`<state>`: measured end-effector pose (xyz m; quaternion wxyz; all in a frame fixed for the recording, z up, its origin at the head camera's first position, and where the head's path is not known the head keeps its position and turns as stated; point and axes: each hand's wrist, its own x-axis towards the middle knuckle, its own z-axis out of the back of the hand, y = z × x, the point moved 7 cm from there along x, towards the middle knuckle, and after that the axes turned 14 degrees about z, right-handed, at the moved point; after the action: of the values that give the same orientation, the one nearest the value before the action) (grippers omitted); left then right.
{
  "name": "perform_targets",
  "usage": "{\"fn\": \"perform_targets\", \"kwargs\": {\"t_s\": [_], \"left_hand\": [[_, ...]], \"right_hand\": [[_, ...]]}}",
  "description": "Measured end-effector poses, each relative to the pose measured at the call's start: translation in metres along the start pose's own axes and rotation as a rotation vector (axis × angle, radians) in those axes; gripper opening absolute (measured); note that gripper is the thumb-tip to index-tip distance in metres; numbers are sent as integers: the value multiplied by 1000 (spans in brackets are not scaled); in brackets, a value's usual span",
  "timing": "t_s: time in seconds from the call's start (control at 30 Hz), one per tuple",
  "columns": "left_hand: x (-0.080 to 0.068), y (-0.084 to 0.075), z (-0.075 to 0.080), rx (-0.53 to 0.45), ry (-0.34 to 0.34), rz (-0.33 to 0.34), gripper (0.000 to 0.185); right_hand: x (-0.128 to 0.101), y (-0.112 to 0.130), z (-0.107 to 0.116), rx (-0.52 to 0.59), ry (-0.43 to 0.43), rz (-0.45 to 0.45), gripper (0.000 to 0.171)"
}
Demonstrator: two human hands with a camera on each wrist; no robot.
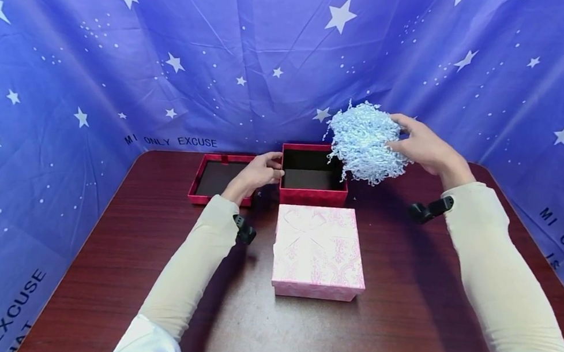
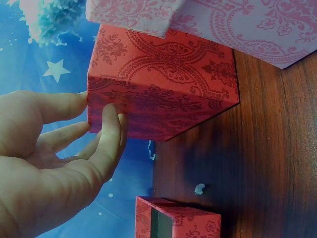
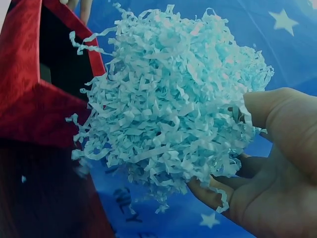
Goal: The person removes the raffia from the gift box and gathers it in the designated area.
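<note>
A fluffy clump of light-blue crinkled shredded paper (image 1: 366, 142) is held up in my right hand (image 1: 428, 149), over the right edge of the red box. In the right wrist view, the thumb and fingers grip one side of the clump (image 3: 163, 99), and loose strands hang from it. The red patterned box (image 1: 313, 194) stands uncovered, its dark inside showing. My left hand (image 1: 256, 174) touches the box's left side. In the left wrist view, its fingertips (image 2: 111, 111) rest against the outer wall of the red box (image 2: 163, 69).
A red lid (image 1: 221, 178) with a dark inside lies left of the box, partly behind the left hand. In front of the red box sits a closed pink patterned box (image 1: 320, 250) with a bow. A small paper scrap (image 2: 199, 189) lies on the table.
</note>
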<state>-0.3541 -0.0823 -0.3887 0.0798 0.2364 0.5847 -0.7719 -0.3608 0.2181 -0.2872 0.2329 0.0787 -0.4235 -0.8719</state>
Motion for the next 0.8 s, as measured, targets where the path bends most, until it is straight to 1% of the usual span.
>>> {"fn": "perform_targets", "kwargs": {"t_s": [0.13,0.27,0.43,0.63,0.8], "left_hand": [[0,1,0,16,-5,6,62],[1,2,0,6,-4,11,61],[-1,1,0,-3,-2,9,61],[-3,1,0,6,-2,15,62],[-3,1,1,16,-10,17,61]], "right_hand": [[-10,-12,7,36,-16,-12,73],[-20,-27,13,57,-26,-31,75],[-31,-49,16,31,-21,-53,73],[-42,-75,19,1,-20,-102,75],[-48,-92,18,-28,-16,-123,74]]}}
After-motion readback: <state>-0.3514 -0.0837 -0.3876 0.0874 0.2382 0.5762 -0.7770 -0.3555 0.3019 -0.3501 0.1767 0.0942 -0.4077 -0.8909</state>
